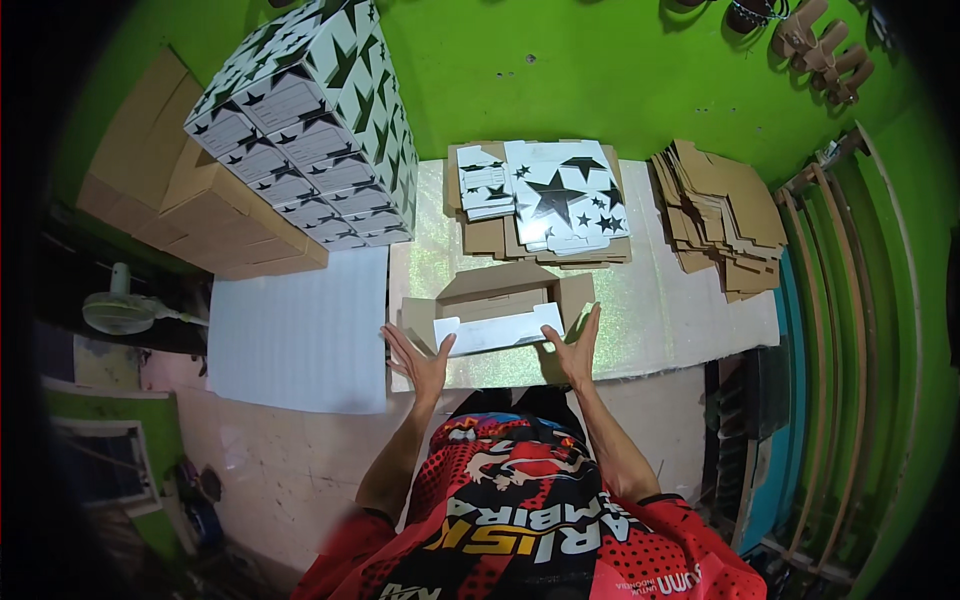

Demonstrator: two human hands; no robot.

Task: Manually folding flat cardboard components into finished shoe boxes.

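A partly folded cardboard box [499,331] lies in front of me on the table, brown inside, with a white front panel and its flaps standing up. My left hand [424,366] is at the box's left front corner, fingers stretched out and thumb against the white panel's end. At the right front corner, my right hand [575,356] has its thumb on the panel and its fingers extended upward beside the right flap. Both hands are open, touching the box without wrapping round it.
Behind the box lie flat white star-printed box blanks [560,200]. Brown cardboard blanks [722,215] are piled at the right. Finished star-printed boxes [330,130] stand stacked at the back left, beside large brown cartons [235,220]. A white sheet [300,330] covers the left surface; a fan [125,310] is farther left.
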